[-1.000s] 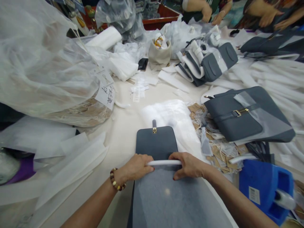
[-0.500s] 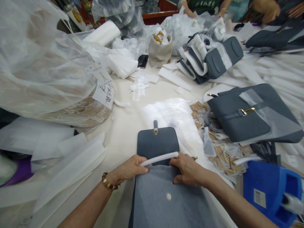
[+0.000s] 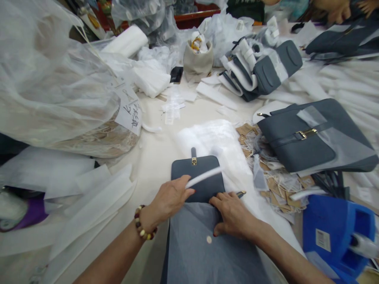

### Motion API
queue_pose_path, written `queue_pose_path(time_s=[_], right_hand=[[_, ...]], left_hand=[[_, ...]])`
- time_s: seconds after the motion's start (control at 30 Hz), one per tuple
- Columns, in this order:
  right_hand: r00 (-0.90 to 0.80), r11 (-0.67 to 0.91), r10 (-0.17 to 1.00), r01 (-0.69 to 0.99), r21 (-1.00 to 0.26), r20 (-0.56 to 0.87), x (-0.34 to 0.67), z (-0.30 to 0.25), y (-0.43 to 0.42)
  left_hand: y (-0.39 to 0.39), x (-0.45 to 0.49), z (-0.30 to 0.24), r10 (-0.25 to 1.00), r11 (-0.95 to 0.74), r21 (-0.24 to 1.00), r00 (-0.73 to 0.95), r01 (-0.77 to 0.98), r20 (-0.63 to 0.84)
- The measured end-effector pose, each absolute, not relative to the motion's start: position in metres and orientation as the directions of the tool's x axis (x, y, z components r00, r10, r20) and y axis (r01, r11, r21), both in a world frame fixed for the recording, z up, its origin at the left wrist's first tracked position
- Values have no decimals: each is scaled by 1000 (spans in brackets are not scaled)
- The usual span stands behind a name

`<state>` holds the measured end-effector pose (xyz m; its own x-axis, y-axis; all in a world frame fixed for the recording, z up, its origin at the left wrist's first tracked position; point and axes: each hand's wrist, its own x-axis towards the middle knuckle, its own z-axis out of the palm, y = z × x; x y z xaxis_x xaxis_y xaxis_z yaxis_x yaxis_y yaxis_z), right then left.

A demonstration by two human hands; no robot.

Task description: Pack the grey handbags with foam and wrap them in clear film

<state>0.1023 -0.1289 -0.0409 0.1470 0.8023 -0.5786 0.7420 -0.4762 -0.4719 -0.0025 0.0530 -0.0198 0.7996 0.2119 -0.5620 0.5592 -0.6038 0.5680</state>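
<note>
My left hand (image 3: 173, 195) pinches one end of a thin white foam tube (image 3: 204, 176), which slants up to the right over a dark bag flap (image 3: 197, 169). The flap lies turned back, with a small strap and gold buckle (image 3: 194, 161) at its far edge. Below it, the body of the dark bag is covered by a translucent protective sheet (image 3: 207, 252) with a round pale sticker (image 3: 209, 239). My right hand (image 3: 232, 215) rests at the bag's upper right edge, fingers bent over the sheet; whether it grips the edge is unclear.
To the right lie another dark bag (image 3: 299, 138), a heap of tagged strings (image 3: 278, 193) and a blue tape dispenser (image 3: 322, 232). A large plastic sack (image 3: 59, 90) stands left, above white foam sheets (image 3: 91, 209). A co-worker's hand (image 3: 339, 14) shows at the far right.
My left hand has lifted the foam tube up and away from the bag's opening. The right hand has let go of the tube's other end and stays at the bag's edge.
</note>
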Motion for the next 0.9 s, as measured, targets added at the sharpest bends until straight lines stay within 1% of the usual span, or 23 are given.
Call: queue_pose_path(time_s=[0.03, 0.1, 0.17, 0.27, 0.47, 0.57, 0.67, 0.73, 0.8, 0.9], right_hand=[[153, -480, 803, 740, -471, -576, 102, -41, -130], [165, -486, 807, 732, -478, -567, 101, -41, -133], [176, -485, 821, 718, -499, -544, 100, -42, -137], [189, -473, 842, 709, -523, -505, 98, -42, -142], [197, -460, 858, 708, -536, -475, 95, -39, -145], [232, -467, 866, 693, -549, -443, 91, -40, -147], [259, -468, 867, 719, -514, -426, 88, -41, -149], [255, -476, 855, 730, -490, -451, 88, -39, -147], [253, -490, 841, 732, -474, -478, 89, -35, -145], [263, -489, 836, 754, -438, -482, 92, -30, -142]], left_hand=[[47, 1, -21, 192, -679, 537, 827, 500, -528], [38, 4, -29, 98, -786, 495, 865, 370, -492], [34, 4, -39, 14, -812, 501, 868, 299, -496], [36, 1, -49, -46, -816, 515, 859, 262, -510], [41, 1, -47, -49, -846, 469, 841, 251, -539], [36, 0, -45, -56, -854, 463, 841, 239, -538], [29, -3, -40, -98, -855, 474, 831, 210, -547], [23, -5, -34, -118, -854, 480, 823, 202, -555], [17, -7, -29, -101, -849, 480, 826, 218, -554], [8, -11, -24, -42, -844, 466, 835, 264, -549]])
